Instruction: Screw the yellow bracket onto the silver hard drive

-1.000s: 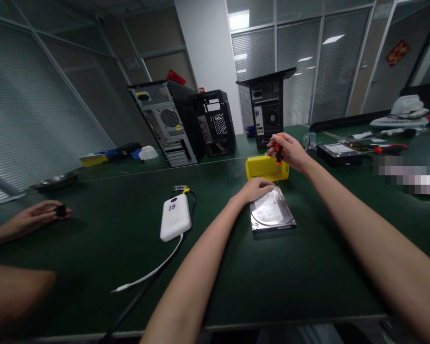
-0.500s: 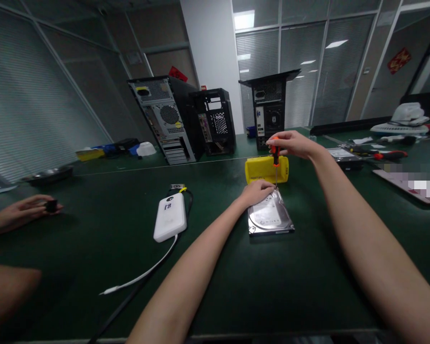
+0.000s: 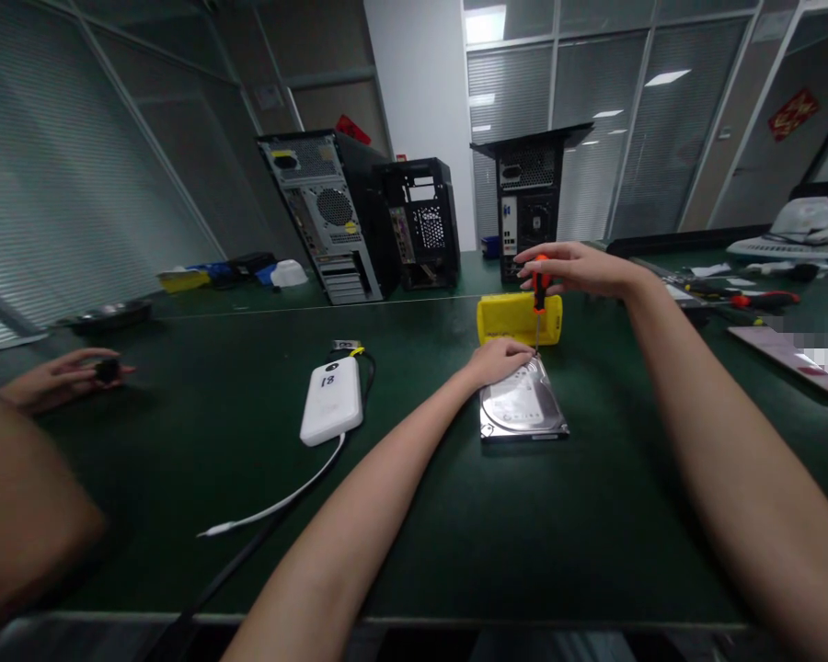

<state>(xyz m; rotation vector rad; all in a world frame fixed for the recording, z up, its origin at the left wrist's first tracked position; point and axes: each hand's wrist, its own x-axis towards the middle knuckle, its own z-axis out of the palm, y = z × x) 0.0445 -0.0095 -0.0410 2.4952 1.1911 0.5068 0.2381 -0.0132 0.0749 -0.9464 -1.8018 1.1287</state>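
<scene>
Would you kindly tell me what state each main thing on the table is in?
Hard drive: lying flat, left hand on it
Screwdriver: roughly upright in the right hand, tip at the drive's far end
Yellow case: just beyond the drive
White power bank: lying flat, cable attached
White cable: far end loose
Leftmost computer tower: standing, rear panel visible

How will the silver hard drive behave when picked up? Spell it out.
The hard drive should feel stiff, as its metal casing looks like one rigid block. It will probably be rather heavy for its size, given that metal body. Its smooth, shiny top may be slightly slippery, but lying flat on the table, it seems unlikely to roll or tip.
</scene>
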